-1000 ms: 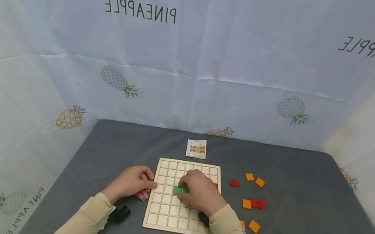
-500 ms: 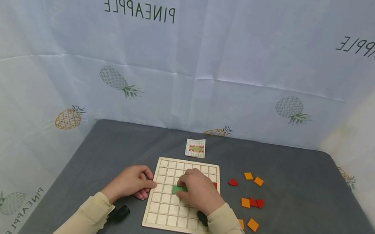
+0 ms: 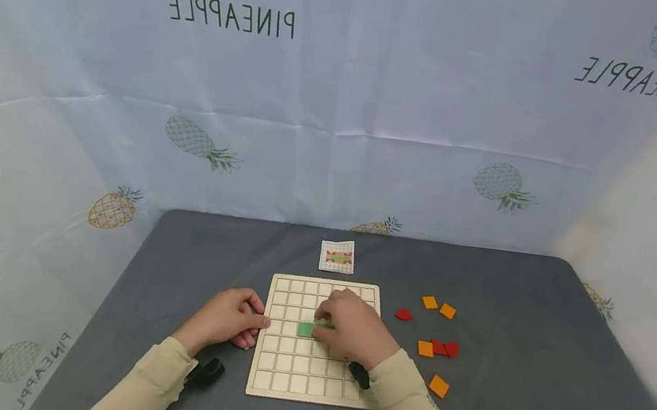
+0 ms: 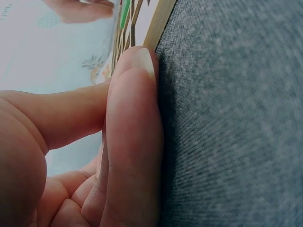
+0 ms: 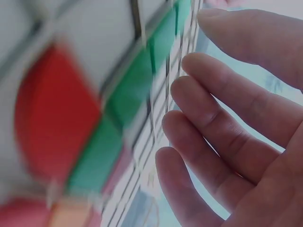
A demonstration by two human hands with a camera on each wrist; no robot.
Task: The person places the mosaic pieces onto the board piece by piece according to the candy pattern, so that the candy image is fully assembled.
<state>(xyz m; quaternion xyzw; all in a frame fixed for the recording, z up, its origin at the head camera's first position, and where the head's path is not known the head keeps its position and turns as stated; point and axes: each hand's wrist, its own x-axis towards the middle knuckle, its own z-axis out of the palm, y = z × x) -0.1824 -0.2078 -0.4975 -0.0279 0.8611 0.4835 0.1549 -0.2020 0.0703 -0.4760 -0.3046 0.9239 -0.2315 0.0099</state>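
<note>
A pale wooden grid board lies on the grey table. My left hand is at its left edge; in the left wrist view the thumb touches the edge with its tip. Over the middle of the board is my right hand, hiding part of a row of green tiles. In the right wrist view its fingers are spread and hold nothing, close to the green tiles. Beside that row lies a red tile with a curved side, and an orange tile shows at the bottom.
Behind the board lies a small pattern card. Loose orange tiles and red tiles are scattered right of the board. A pineapple-print curtain hangs round the table.
My right hand, earlier low on the green tiles, has shifted slightly right and away from the leftmost one. The left hand stays at the board's edge. The head view has turned slightly.
</note>
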